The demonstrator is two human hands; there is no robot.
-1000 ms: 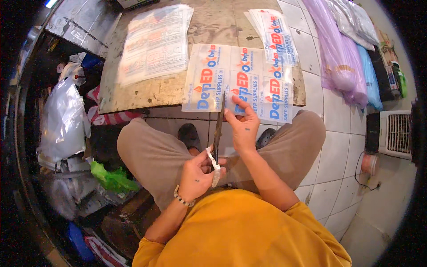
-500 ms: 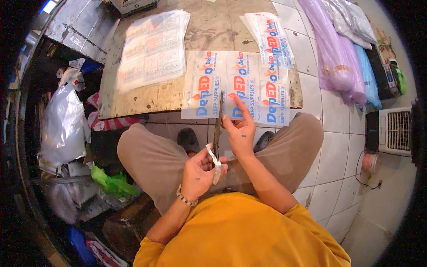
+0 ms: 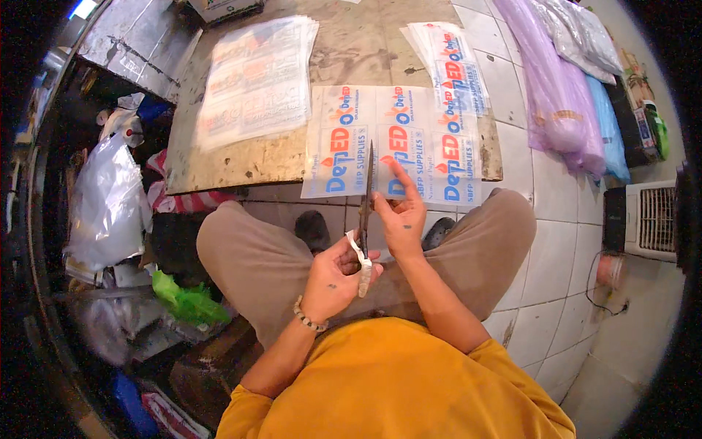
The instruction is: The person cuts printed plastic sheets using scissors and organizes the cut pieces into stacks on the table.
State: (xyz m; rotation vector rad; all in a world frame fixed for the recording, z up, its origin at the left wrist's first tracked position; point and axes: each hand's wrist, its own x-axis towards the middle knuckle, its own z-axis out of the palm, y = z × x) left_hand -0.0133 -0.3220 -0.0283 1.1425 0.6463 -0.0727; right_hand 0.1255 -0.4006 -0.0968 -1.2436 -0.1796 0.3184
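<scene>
My left hand (image 3: 333,284) is closed around the light-wrapped handle of a pair of scissors (image 3: 370,167). Their dark blades point away from me, over a translucent plastic sheet (image 3: 333,139) printed in blue and red. This sheet lies partly on a low wooden table and hangs past its near edge. Just right of the blades, my right hand (image 3: 404,219) grips the sheet's near edge, index finger stretched along it and thumb beside the blades. The other fingers are partly hidden.
Stacks of printed plastic sheets lie on the table (image 3: 241,164), one pile (image 3: 256,88) at left and another (image 3: 420,44) at right. Purple plastic rolls (image 3: 541,95) rest on the tiled floor. Plastic bags (image 3: 110,205) crowd the left side; a white slatted appliance (image 3: 651,219) stands right.
The view has shifted slightly, moving the scene a little rightward. The scissors have moved slightly right relative to the sheet, and my right hand stays beside the blades.
</scene>
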